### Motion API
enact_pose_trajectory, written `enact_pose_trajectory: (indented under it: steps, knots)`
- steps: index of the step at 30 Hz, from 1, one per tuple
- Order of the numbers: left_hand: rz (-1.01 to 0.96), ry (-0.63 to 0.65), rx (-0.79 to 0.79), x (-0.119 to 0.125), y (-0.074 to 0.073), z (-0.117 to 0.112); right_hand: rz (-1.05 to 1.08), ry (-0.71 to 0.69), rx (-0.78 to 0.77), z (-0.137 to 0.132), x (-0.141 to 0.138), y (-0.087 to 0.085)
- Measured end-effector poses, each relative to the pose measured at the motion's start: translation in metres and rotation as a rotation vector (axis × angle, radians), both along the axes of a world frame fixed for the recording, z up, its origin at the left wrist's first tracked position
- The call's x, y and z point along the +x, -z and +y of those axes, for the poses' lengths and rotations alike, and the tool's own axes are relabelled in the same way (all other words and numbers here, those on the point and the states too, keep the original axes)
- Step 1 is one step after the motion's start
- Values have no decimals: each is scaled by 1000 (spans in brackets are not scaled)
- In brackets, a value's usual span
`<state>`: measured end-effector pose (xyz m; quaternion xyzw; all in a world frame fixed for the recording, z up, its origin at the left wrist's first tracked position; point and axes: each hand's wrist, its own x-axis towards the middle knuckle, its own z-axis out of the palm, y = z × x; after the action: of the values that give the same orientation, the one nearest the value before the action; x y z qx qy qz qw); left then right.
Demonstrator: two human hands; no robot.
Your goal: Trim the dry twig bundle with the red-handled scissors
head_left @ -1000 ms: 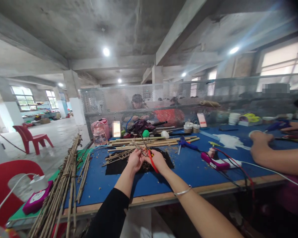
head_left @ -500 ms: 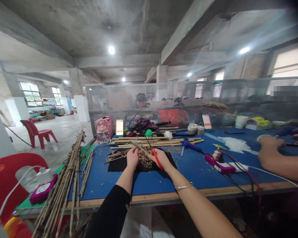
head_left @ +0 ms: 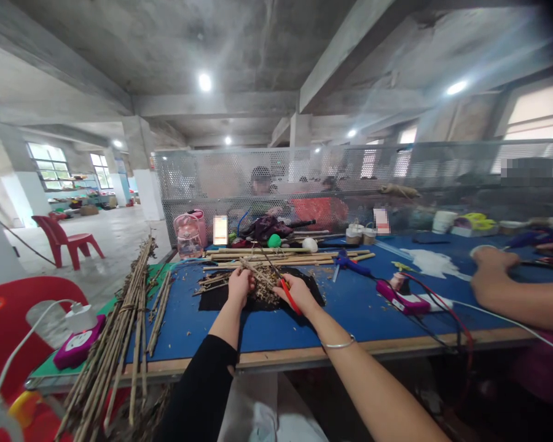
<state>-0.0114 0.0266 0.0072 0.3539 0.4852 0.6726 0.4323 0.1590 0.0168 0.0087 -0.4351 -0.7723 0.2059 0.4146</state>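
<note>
My left hand (head_left: 240, 286) is closed, its fingers pinching a dry plant stalk (head_left: 254, 267) that slants over a black cloth (head_left: 220, 301). Red-handled scissors (head_left: 290, 297) are gripped in my right hand (head_left: 303, 293), their blades pointing up and left beside the stalk. Below both hands, dry brown clippings (head_left: 266, 291) are heaped on the cloth. Several short cut stalks (head_left: 212, 283) lie to the left of my left hand. Whether the blades touch the stalk I cannot tell.
A long bundle of dry stalks (head_left: 120, 325) overhangs the table's left edge. Behind the cloth lie pale sticks (head_left: 276, 261). A blue glue gun (head_left: 352, 264) and a purple power strip (head_left: 403, 301) with cables sit to the right. A co-worker's arm (head_left: 511, 288) rests at far right.
The whole view has shifted slightly, with the table a little higher in the picture. My hands stay over the cloth, still holding the stalk and the scissors.
</note>
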Motion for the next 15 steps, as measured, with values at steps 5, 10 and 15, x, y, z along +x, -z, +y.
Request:
enact_pose_trajectory:
  steps: [5,10,15]
  knots:
    - [-72,22,16,-1,0,3,-17,-49,-17,-3,-1,-1]
    - [94,-41,12,0,3,4,8,-63,-3,-4,-1,-1]
    - [249,24,4,7,5,-3,79,-18,-3,-1,-1,3]
